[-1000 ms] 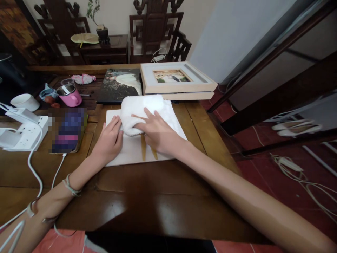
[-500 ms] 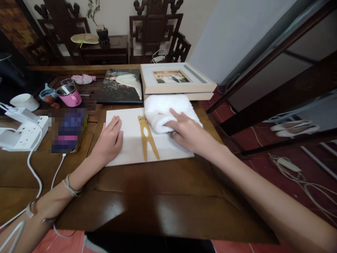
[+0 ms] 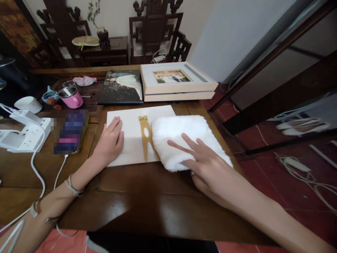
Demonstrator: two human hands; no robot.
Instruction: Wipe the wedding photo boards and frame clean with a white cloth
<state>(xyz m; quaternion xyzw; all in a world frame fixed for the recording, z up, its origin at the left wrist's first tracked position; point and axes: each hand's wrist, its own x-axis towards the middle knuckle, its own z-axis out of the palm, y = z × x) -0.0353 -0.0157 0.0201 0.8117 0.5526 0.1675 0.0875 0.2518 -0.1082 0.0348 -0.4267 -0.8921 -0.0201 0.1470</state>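
My left hand (image 3: pixel 109 142) lies flat on the left side of a white board (image 3: pixel 129 140), its fingers stretched out. Under my right hand (image 3: pixel 205 163) is a folded, fluffy white towel (image 3: pixel 181 131). Several fingers of that hand are spread over the top, while the thumb side is at the near edge, gripping it. The towel covers the right part of the board and reaches past its near edge. Between my hands, a flat gold-coloured piece (image 3: pixel 144 137) with an oval hole and two legs lies on the board; the towel partly hides its right leg.
Behind the board are a framed picture (image 3: pixel 189 89) and a dark photo panel (image 3: pixel 119 88). To the left are a phone (image 3: pixel 71 133), a power strip (image 3: pixel 38 135) with white cables, a pink mug (image 3: pixel 72 100) and a white cup (image 3: pixel 27 104). The table (image 3: pixel 126 200) ends at the right.
My right hand has drawn the towel toward me and to the right, uncovering the board's far right part. The towel lies flatter, and the fingers are more spread. My left hand stays put.
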